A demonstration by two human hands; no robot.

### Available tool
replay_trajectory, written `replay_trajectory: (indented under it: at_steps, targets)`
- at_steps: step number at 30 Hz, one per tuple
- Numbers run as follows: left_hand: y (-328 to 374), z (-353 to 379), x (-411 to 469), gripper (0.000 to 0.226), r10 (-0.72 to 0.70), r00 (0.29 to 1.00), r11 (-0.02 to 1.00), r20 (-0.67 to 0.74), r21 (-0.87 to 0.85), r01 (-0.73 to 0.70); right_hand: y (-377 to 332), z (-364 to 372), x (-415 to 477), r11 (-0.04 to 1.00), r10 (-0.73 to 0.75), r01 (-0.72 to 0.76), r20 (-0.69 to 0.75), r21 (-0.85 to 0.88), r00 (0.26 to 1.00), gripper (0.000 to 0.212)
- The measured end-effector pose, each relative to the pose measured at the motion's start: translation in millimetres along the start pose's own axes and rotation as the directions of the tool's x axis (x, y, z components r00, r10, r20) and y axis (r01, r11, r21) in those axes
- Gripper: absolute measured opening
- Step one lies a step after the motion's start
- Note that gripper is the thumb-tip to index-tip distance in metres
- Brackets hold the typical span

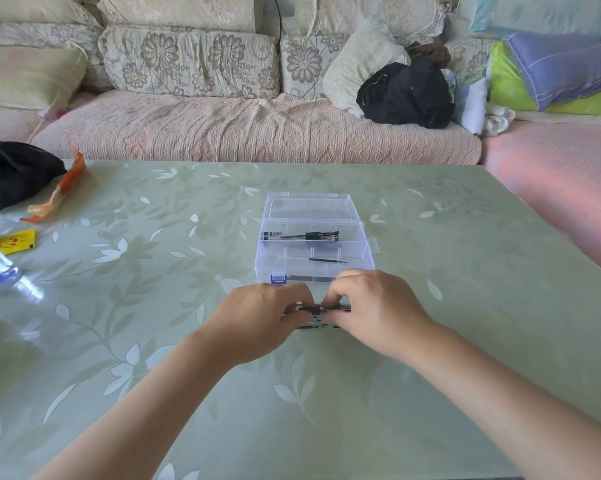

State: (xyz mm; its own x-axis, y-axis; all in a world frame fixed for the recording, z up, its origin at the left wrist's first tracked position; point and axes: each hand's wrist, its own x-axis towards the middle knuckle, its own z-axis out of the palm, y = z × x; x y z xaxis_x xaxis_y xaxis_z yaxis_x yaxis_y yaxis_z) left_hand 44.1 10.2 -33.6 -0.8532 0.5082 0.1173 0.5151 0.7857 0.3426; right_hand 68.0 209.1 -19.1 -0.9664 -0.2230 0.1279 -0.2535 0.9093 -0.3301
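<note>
- The left hand (268,317) and right hand (371,313) meet knuckle to knuckle low over the table, both with fingers curled inward.
- Between them they pinch a slim black and clear plastic pen (314,309), lying crosswise, each hand gripping one end. Only its dark middle shows.
- Dark shapes just beneath the fingers may be more pens or a reflection; I cannot tell which.
- This looks like the step of pushing or pulling the pen's two halves, though the joint itself is hidden.
- Just beyond the hands sits a clear rectangular plastic storage box (268,265) with a blue latch (278,279), its lid (309,207) folded back open.
- Inside lie several black pens (302,235) and, in a nearer compartment, a thin loose refill (326,260).
- The next move likely calls for a straight, gentle pull or twist, then a short lift into the box.
- All rests on a pale green leaf-patterned table (430,306); a floral sofa (223,133) stands behind.
</note>
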Motion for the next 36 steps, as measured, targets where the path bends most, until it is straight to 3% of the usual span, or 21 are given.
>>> replay_trajectory:
  at_steps: [4,11,16,23,26,29,32,36]
  targets:
    - [-2,3,0,0.031,-0.009,0.999,1.000,0.034,0.023,0.008,1,0,0,1.000,-0.006,0.006,-0.013,0.000,1.000,0.013]
    - [-2,-2,1,0.012,0.005,1.000,1.000,0.014,-0.004,-0.005,0,-1,-2,1.000,-0.029,0.029,-0.014,-0.001,0.999,0.011]
    - [-18,-15,3,0.015,-0.089,0.993,0.996,0.079,-0.008,0.090,6,-4,0,1.000,-0.014,0.014,0.001,-0.023,1.000,0.008]
    - [-57,-44,-3,0.009,-0.236,0.971,0.957,0.022,0.178,0.229,19,-11,2,0.993,0.071,-0.071,-0.009,-0.097,0.997,0.013]
    - [-64,-51,-5,0.004,-0.278,0.957,0.947,-0.087,0.141,0.288,19,-11,1,0.991,0.079,-0.079,-0.004,-0.106,0.997,0.014]
    - [-48,-43,-4,0.002,-0.166,0.970,0.984,-0.177,0.030,0.174,14,-8,0,0.993,0.064,-0.063,0.015,-0.095,0.998,0.014]
    - [-23,-27,-3,0.012,-0.005,0.985,1.000,-0.170,0.011,0.007,9,-6,0,0.998,0.036,-0.034,0.022,-0.060,0.999,0.013]
    - [-15,-13,0,0.013,0.003,0.991,0.997,-0.135,0.075,0.007,5,-4,0,1.000,-0.003,0.003,0.002,-0.030,1.000,0.014]
